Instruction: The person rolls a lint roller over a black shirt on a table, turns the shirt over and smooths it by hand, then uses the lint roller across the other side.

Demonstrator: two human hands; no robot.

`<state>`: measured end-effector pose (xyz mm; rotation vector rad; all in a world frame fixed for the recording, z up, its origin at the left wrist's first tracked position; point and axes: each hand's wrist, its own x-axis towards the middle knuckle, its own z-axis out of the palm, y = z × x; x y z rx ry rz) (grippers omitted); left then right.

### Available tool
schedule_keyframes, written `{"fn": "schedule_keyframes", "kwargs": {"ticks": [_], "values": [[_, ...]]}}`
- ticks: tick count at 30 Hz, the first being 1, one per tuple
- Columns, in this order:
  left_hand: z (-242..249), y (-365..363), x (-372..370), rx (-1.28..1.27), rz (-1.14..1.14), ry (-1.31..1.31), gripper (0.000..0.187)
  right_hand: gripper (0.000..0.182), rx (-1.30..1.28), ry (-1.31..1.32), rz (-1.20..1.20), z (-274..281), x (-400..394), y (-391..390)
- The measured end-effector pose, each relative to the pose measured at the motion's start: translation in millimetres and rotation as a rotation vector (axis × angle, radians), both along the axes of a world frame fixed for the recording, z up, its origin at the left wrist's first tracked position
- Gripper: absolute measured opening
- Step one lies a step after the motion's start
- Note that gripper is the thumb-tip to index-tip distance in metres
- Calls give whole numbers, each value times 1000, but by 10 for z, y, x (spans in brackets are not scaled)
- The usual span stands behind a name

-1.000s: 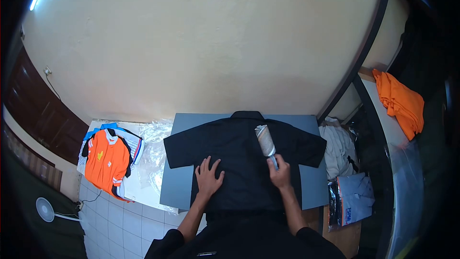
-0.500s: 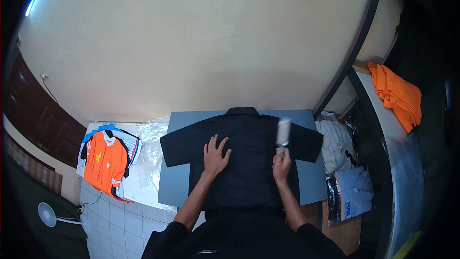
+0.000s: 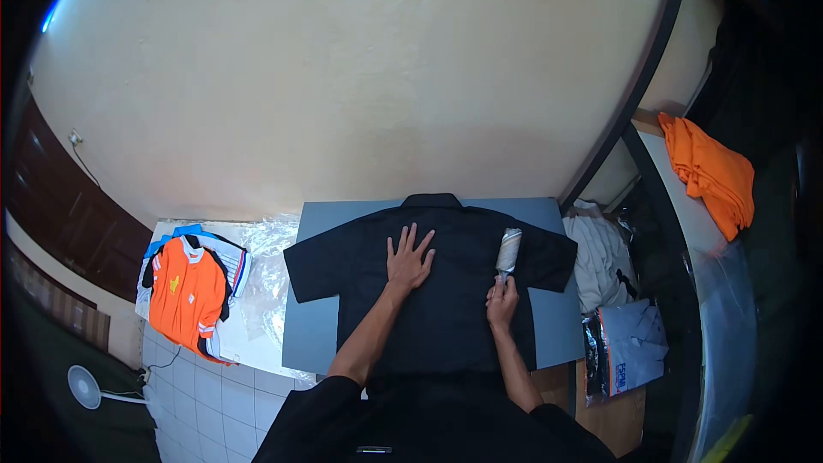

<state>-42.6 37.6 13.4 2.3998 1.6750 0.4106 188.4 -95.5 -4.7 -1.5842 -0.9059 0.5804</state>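
A black short-sleeved shirt [image 3: 446,309] lies spread out on a grey board [image 3: 310,334], its collar toward the wall and both sleeves out to the sides. My left hand [image 3: 410,261] rests flat on the upper middle of the shirt with its fingers spread. In my right hand [image 3: 501,300] is the handle of a lint roller [image 3: 508,250]. The roller's pale cylinder points away from me and lies over the shirt's right side, near where the right sleeve joins.
Left of the board, a pile of orange, white and blue shirts [image 3: 184,287] lies beside clear plastic wrap [image 3: 270,274]. At the right are grey cloth [image 3: 597,261], a plastic-bagged garment [image 3: 633,343] and folded orange cloth [image 3: 707,173] on a shelf. A white fan [image 3: 84,386] stands lower left.
My left hand has moved up and right across the shirt, toward its middle. The lint roller in my right hand has shifted slightly toward me. The shirt stays in place.
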Motion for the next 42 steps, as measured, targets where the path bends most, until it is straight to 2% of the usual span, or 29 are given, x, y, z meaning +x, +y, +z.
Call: {"fn": "schedule_keyframes", "kwargs": {"ticks": [5, 8, 11, 14, 17, 20, 34, 37, 40, 42], "values": [[-13, -1, 25, -29, 42, 10, 60, 32, -18, -2, 9, 52, -59, -37], [67, 34, -58, -87, 14, -102, 60, 32, -10, -3, 9, 38, -49, -39], [-135, 303, -340, -64, 5, -664, 59, 32, -10, -17, 10, 22, -53, -24], [109, 320, -756, 55, 159, -260, 60, 32, -4, -65, 1, -87, -37, -3], [95, 317, -1155, 22, 299, -48, 63, 32, -9, -146, 1, -164, -25, 15], [60, 203, -1415, -30, 325, 26, 67, 32, -14, -157, 10, -132, -45, -18], [-21, 185, -1398, 21, 356, 52, 67, 33, -22, -162, 17, -116, -40, 5], [-22, 213, -1407, 34, 352, 39, 67, 37, -126, -89, 20, -71, -31, -10], [-44, 102, -1415, 18, 359, 39, 66, 31, -30, -112, 25, -73, -41, -20], [50, 215, -1333, 27, 390, 66, 65, 30, -36, -27, 29, -94, -48, -37]]}}
